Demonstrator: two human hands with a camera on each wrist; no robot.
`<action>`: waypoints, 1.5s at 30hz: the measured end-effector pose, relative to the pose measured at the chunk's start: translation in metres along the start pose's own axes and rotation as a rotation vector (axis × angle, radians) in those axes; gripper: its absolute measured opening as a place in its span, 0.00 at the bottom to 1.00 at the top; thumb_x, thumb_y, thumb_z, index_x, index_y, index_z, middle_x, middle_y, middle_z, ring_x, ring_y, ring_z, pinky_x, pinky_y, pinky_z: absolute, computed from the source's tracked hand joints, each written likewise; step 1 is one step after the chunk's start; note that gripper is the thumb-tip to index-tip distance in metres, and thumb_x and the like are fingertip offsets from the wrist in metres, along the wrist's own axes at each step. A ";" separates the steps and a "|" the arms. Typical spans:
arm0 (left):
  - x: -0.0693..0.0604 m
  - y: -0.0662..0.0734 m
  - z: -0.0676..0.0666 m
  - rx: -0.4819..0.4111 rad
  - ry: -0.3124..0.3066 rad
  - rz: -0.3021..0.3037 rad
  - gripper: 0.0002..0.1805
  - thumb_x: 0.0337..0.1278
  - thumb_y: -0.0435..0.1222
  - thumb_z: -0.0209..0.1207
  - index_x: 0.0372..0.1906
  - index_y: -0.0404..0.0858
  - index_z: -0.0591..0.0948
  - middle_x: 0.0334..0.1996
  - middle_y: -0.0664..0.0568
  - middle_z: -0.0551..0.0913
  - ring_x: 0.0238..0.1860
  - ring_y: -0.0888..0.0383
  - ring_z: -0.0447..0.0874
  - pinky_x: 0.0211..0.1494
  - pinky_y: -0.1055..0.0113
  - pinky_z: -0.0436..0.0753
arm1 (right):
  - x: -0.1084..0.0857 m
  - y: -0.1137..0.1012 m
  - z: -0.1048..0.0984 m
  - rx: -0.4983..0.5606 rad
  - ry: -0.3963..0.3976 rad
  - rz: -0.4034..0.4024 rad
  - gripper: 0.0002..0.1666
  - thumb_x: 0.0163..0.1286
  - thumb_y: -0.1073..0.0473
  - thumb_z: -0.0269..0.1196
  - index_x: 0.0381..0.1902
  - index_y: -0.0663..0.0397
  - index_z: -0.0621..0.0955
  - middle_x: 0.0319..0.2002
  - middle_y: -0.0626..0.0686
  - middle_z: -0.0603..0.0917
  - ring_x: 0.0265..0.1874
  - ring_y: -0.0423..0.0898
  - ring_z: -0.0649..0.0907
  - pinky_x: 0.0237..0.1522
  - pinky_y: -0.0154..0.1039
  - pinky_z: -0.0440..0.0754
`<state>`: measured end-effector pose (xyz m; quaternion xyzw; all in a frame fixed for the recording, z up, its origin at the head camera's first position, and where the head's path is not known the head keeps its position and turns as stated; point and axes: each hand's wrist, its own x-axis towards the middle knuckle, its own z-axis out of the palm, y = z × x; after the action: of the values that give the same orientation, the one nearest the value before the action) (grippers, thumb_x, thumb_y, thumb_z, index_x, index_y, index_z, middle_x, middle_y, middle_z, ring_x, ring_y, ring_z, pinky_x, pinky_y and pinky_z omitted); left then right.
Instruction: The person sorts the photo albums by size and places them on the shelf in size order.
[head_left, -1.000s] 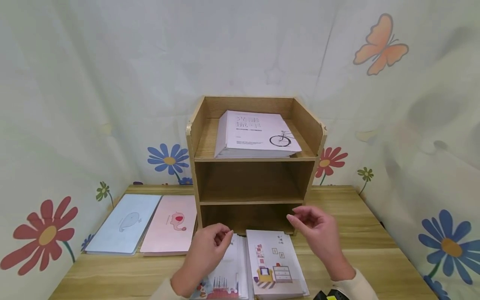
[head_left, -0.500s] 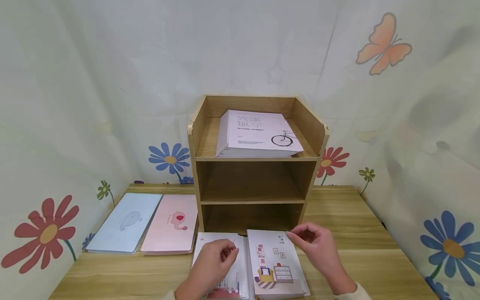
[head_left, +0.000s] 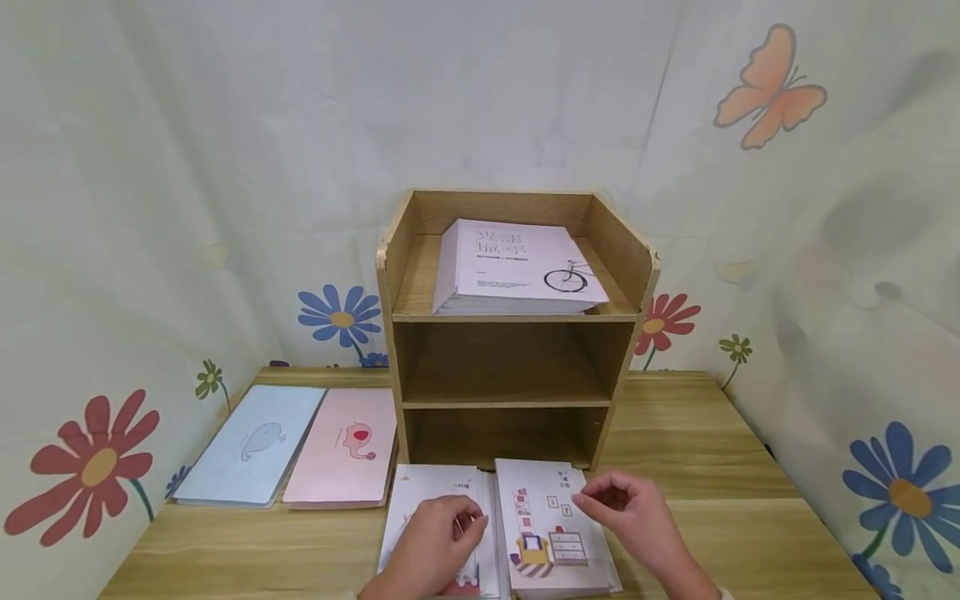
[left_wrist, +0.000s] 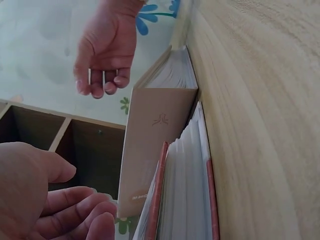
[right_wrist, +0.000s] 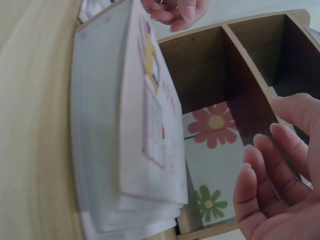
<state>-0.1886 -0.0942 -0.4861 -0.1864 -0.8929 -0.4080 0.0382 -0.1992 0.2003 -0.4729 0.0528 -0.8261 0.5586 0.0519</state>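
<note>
In the head view two thick illustrated albums lie side by side before the shelf: the left album [head_left: 431, 485] and the right album [head_left: 542, 515], which has a drawn room on its cover. My left hand [head_left: 438, 543] is over the left album and hides part of its cover. My right hand [head_left: 636, 518] hovers by the right edge of the right album. Both hands have loosely bent fingers and hold nothing. In the right wrist view a gap shows between the right hand [right_wrist: 282, 185] and the album [right_wrist: 150, 175]. The left wrist view shows the left hand [left_wrist: 60, 195] apart from the albums.
A wooden three-tier shelf [head_left: 506, 318] stands behind the albums, with a thick white book [head_left: 517, 262] on its top tier. A pink notebook [head_left: 337, 479] and a light blue notebook [head_left: 232, 467] lie to its left. Flower-printed cloth surrounds the wooden table [head_left: 735, 500].
My right hand has come down and toward me, from the bottom tier to beside the right album. My left hand has shifted right and toward me, uncovering the top of the left album.
</note>
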 end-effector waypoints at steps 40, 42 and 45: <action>-0.017 -0.005 -0.018 -0.089 -0.071 -0.130 0.09 0.67 0.40 0.64 0.41 0.38 0.88 0.23 0.61 0.80 0.26 0.67 0.73 0.30 0.74 0.77 | 0.004 0.001 0.024 -0.012 -0.228 -0.019 0.17 0.62 0.55 0.76 0.43 0.61 0.87 0.36 0.52 0.90 0.32 0.40 0.86 0.35 0.30 0.85; -0.019 -0.007 -0.022 -0.091 -0.067 -0.162 0.09 0.68 0.40 0.64 0.42 0.38 0.88 0.24 0.60 0.80 0.27 0.66 0.74 0.31 0.74 0.77 | 0.007 -0.001 0.030 -0.014 -0.240 -0.046 0.17 0.62 0.55 0.75 0.43 0.62 0.87 0.36 0.53 0.90 0.32 0.39 0.86 0.37 0.29 0.85; -0.021 -0.009 -0.025 -0.097 -0.033 -0.167 0.09 0.68 0.40 0.64 0.42 0.38 0.87 0.25 0.60 0.80 0.28 0.66 0.74 0.31 0.74 0.78 | 0.010 -0.003 0.039 -0.006 -0.264 -0.090 0.16 0.63 0.56 0.75 0.43 0.63 0.87 0.37 0.54 0.91 0.33 0.37 0.87 0.38 0.30 0.86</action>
<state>-0.1748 -0.1245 -0.4804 -0.1198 -0.8851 -0.4493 -0.0197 -0.2097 0.1630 -0.4835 0.1629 -0.8244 0.5412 -0.0321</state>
